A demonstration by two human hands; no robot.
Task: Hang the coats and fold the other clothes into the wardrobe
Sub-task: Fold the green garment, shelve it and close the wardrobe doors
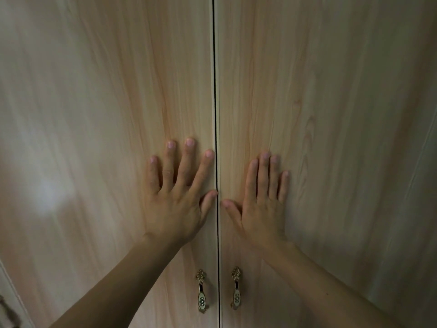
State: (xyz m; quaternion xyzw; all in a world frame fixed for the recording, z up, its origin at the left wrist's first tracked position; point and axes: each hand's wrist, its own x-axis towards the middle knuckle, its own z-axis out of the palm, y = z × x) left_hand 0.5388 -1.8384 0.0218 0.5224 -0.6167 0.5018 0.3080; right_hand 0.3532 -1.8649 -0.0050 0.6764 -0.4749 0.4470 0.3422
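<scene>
Two light wood wardrobe doors fill the view, closed, with a thin dark seam between them. My left hand (177, 197) lies flat on the left door (106, 114), fingers straight and spread, just left of the seam. My right hand (262, 204) lies flat on the right door (331, 114), fingers straight and close together, just right of the seam. Below my hands hang two ornate brass handles, the left handle (201, 291) and the right handle (236, 288), one on each door. No clothes or coats are in sight.
At the lower left edge a pale panel edge (9, 292) and a dark blurred object (9, 313) show beside the wardrobe. The room is dim, with a soft light patch on the left door.
</scene>
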